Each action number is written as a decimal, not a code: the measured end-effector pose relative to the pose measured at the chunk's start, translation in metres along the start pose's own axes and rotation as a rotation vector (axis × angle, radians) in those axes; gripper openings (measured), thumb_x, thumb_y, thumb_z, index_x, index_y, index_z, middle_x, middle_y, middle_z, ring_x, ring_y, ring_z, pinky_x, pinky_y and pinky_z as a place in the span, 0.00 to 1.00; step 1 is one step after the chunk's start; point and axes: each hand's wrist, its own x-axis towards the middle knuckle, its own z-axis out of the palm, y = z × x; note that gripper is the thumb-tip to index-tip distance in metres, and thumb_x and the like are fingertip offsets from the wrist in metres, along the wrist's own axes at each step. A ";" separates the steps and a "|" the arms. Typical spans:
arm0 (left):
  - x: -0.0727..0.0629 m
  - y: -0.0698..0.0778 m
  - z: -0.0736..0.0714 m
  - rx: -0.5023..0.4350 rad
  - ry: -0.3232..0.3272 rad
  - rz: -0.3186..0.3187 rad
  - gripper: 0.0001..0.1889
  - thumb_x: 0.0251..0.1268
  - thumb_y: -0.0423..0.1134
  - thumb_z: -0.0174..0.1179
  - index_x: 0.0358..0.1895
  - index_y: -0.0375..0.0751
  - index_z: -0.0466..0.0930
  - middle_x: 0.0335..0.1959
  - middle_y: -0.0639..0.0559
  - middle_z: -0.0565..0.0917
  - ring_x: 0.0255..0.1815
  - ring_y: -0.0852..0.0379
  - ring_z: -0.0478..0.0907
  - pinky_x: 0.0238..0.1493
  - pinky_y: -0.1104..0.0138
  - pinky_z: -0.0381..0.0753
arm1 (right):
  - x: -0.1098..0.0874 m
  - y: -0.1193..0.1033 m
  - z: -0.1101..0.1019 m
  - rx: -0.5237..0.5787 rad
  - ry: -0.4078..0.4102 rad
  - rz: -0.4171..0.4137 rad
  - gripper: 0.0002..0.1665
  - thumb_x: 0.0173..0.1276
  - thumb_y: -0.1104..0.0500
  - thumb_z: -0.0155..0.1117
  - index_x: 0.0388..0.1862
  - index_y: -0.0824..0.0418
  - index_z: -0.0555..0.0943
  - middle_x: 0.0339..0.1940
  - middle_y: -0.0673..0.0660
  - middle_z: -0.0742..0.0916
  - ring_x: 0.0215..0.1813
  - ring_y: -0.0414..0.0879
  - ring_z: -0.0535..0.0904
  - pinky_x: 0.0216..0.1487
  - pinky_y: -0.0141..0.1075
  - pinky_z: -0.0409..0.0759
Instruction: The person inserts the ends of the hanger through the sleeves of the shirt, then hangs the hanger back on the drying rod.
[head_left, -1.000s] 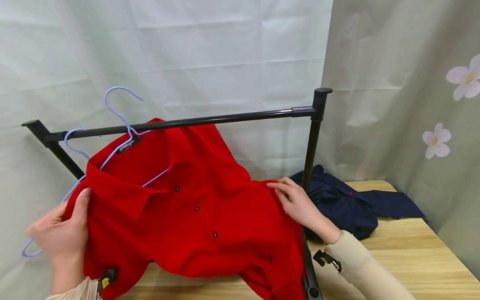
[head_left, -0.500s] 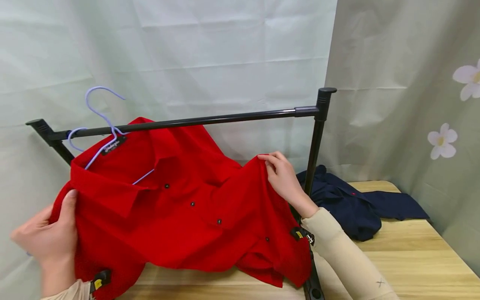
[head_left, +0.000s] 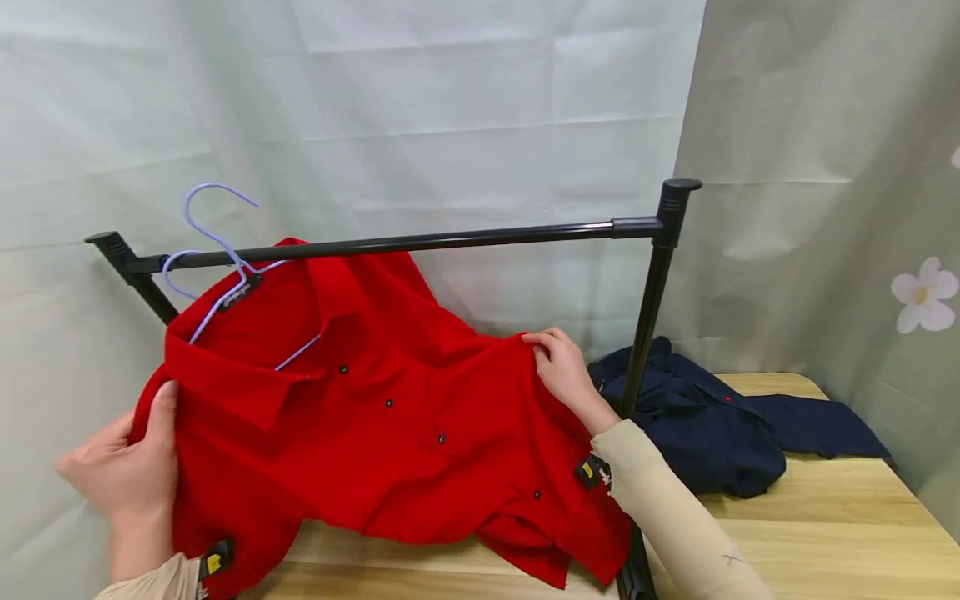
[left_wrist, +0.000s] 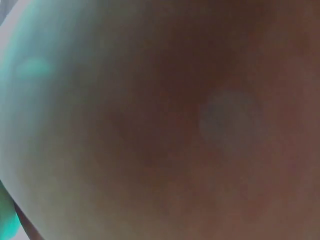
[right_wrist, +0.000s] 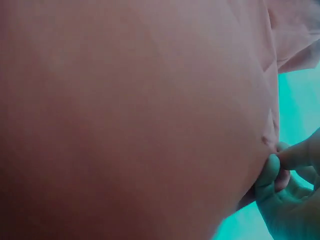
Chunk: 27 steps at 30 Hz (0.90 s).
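A red buttoned shirt [head_left: 360, 450] is spread sideways across the front of a black clothes rack. Its collar sits at the left, with a lavender hanger [head_left: 212, 234] passing through the neck opening. My left hand [head_left: 131, 467] grips the shirt's shoulder just below the collar, thumb on the outside. Farther right, my right hand [head_left: 562, 367] pinches the shirt's edge. In the right wrist view, the fingertips [right_wrist: 270, 167] meet on the cloth, which fills most of that view. Blurred cloth covers nearly all of the left wrist view.
The rack's black bar [head_left: 450, 240] runs behind the hands, partly in front of the shirt's far side. A second lavender hanger [head_left: 174, 265] hooks over its left end. Dark navy clothing [head_left: 720, 425] lies on the wooden table [head_left: 847, 533] beyond the right post [head_left: 651, 317].
My right hand has lifted its edge of the shirt, then lowered it slightly, drawing the cloth tauter. The left hand still holds the shoulder. The hanger has shifted a little left against the rack.
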 end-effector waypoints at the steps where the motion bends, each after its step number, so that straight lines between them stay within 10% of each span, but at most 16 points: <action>1: -0.001 0.000 -0.001 0.008 -0.004 0.005 0.23 0.59 0.44 0.72 0.23 0.22 0.84 0.23 0.93 0.73 0.20 0.90 0.64 0.23 0.83 0.53 | 0.001 0.002 0.003 -0.015 -0.017 0.011 0.18 0.77 0.67 0.51 0.58 0.61 0.84 0.53 0.58 0.81 0.51 0.54 0.79 0.51 0.45 0.77; 7: -0.009 -0.001 0.002 0.035 -0.024 0.083 0.22 0.59 0.45 0.72 0.18 0.28 0.84 0.22 0.95 0.69 0.19 0.89 0.57 0.19 0.75 0.44 | 0.005 0.015 0.017 -0.090 -0.094 0.081 0.18 0.72 0.69 0.59 0.58 0.63 0.84 0.54 0.61 0.81 0.56 0.57 0.78 0.57 0.49 0.77; 11: -0.015 -0.001 0.004 0.077 -0.059 0.164 0.24 0.61 0.47 0.70 0.13 0.31 0.82 0.11 0.64 0.77 0.17 0.86 0.52 0.19 0.73 0.43 | 0.004 0.020 0.024 -0.097 -0.115 0.115 0.19 0.69 0.69 0.63 0.59 0.64 0.83 0.55 0.61 0.80 0.57 0.58 0.78 0.59 0.49 0.77; 14: -0.020 -0.001 0.004 0.119 -0.092 0.215 0.31 0.62 0.48 0.69 0.06 0.36 0.71 0.09 0.42 0.66 0.15 0.80 0.47 0.19 0.71 0.40 | 0.002 0.025 0.030 -0.094 -0.127 0.133 0.20 0.68 0.68 0.65 0.60 0.65 0.83 0.57 0.62 0.80 0.59 0.59 0.77 0.61 0.49 0.76; 27: -0.036 -0.005 0.000 0.155 -0.141 0.227 0.29 0.62 0.47 0.69 0.08 0.35 0.73 0.12 0.37 0.75 0.15 0.82 0.49 0.18 0.75 0.43 | 0.000 0.039 0.061 -0.147 -0.190 0.118 0.24 0.65 0.63 0.70 0.59 0.69 0.81 0.56 0.66 0.80 0.61 0.61 0.76 0.64 0.49 0.73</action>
